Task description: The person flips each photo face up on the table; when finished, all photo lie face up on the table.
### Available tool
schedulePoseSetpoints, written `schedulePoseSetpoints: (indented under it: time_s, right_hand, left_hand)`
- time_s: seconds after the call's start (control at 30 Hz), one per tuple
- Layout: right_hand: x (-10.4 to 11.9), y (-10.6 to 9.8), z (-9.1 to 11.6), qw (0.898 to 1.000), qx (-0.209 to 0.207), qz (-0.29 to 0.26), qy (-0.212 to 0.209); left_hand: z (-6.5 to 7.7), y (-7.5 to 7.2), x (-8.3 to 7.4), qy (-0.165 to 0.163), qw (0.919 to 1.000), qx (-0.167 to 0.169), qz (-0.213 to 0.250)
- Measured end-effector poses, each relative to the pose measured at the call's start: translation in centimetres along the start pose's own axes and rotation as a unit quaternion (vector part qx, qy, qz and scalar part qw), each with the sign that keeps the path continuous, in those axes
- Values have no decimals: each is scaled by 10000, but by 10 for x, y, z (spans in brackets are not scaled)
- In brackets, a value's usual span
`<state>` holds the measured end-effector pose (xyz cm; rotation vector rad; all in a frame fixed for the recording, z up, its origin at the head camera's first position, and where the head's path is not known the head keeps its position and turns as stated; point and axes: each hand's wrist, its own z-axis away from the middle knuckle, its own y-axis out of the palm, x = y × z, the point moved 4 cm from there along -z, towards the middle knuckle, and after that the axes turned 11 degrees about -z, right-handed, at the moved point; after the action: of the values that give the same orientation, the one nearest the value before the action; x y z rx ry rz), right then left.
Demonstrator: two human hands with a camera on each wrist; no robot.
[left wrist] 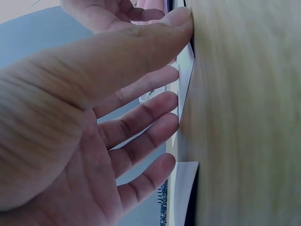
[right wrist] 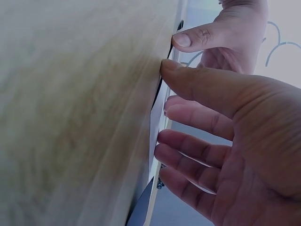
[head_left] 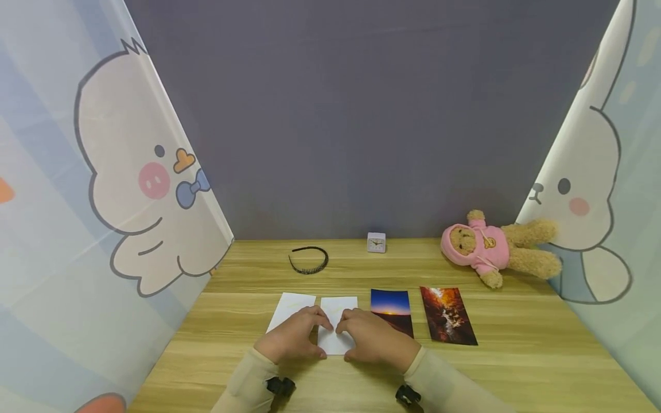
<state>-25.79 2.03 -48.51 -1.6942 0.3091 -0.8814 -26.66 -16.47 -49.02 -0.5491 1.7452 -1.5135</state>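
Note:
A white card lies flat on the wooden table in the head view, faint yellow marks near its top. My left hand touches its left side, thumb at the near corner. From the other side my right hand touches the same card, its thumb at the near right corner. In both wrist views the fingers of the left hand and the right hand are spread and fairly straight, tips down at the surface. Another white card lies left, partly covered by my left hand.
A sunset picture card lies partly behind my right hand, with an autumn stream picture card to its right. Further back are a black headband, a small white clock and a teddy bear in a pink hoodie.

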Motion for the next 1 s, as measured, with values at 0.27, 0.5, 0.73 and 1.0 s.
schedulePoseSetpoints:
  time_s: [0.27, 0.5, 0.73, 1.0]
  right_hand:
    - [0, -2, 0, 9999, -60, 54, -63]
    - [-3, -2, -1, 9999, -42, -9, -112]
    - [-4, -3, 2, 9998, -9, -206, 38]
    - [-5, -5, 3, 9996, 45, -264, 112]
  left_hand:
    - [0, -2, -1, -40, 10000, 20, 2]
    - [0, -1, 0, -83, 10000, 32, -20]
    - [2, -2, -1, -67, 10000, 12, -66]
    - [2, -2, 1, -178, 9997, -39, 147]
